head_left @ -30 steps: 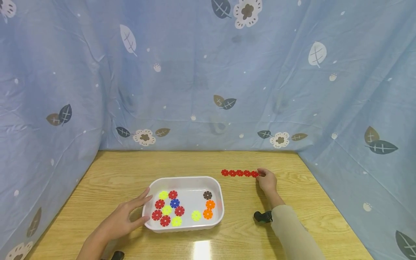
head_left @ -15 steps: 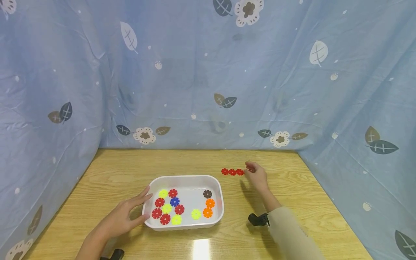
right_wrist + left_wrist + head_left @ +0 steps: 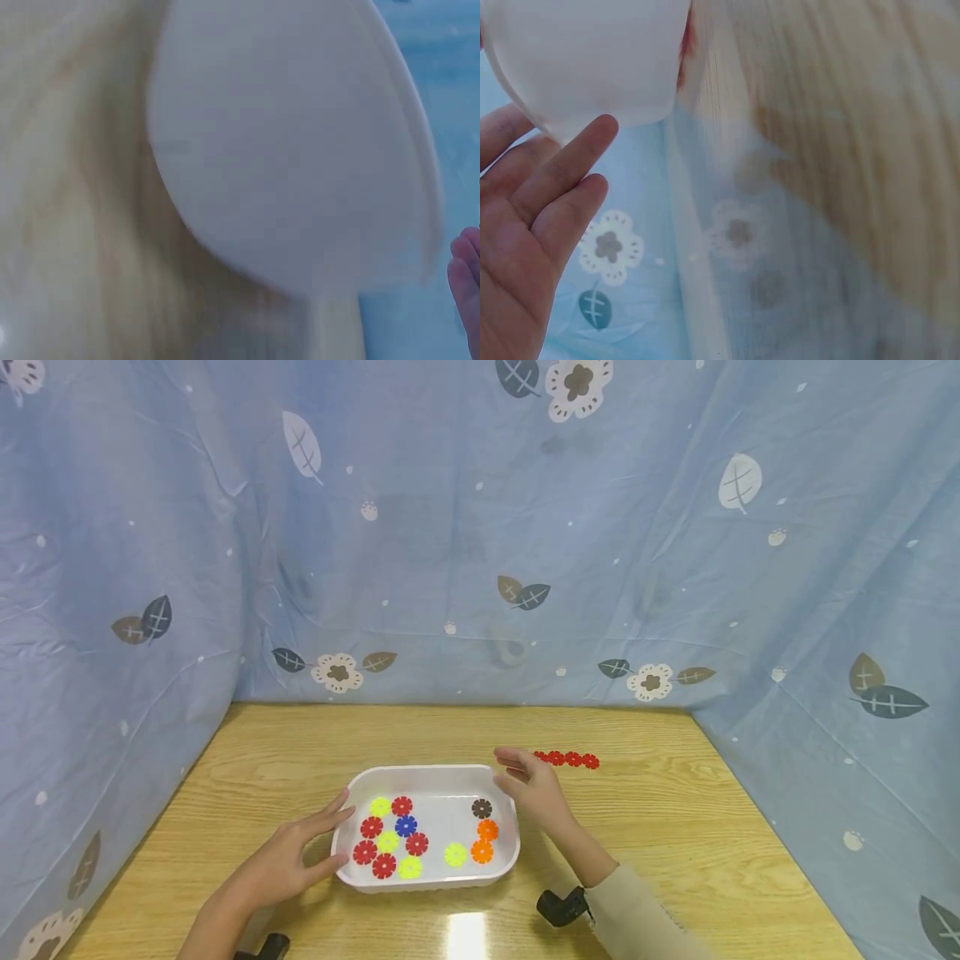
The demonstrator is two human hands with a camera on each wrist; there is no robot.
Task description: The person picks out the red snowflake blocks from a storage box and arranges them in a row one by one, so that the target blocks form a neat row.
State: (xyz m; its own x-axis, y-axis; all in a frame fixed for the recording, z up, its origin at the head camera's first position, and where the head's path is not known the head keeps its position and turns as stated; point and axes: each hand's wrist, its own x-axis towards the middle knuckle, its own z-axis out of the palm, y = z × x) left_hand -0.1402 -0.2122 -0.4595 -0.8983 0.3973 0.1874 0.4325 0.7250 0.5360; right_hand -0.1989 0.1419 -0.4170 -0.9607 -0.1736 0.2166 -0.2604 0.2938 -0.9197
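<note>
A white plastic tray (image 3: 431, 885) holds several flat notched discs: red (image 3: 384, 866), yellow (image 3: 410, 867), orange (image 3: 482, 852), one blue disc (image 3: 406, 826) and one brown disc (image 3: 482, 808). My left hand (image 3: 285, 857) rests at the tray's left side, fingertips and thumb on the rim. In the left wrist view, straight fingers (image 3: 585, 154) lie against its outer wall. My right hand (image 3: 538, 792) is over the back right corner, fingers slightly bent, nothing seen between them. Behind it, a row of red discs (image 3: 573, 759) lies on the table, its left end partly hidden by that hand.
The wooden table (image 3: 637, 860) is bordered at the back and sides by a blue curtain (image 3: 420, 527) with leaf and flower prints. Black wrist devices, one at the right (image 3: 562, 907) and one at the left (image 3: 272, 947), sit below the hands.
My right hand has moved left and toward me, from the right end of the red row, across it, to the tray's back right corner. My left hand stays at the tray.
</note>
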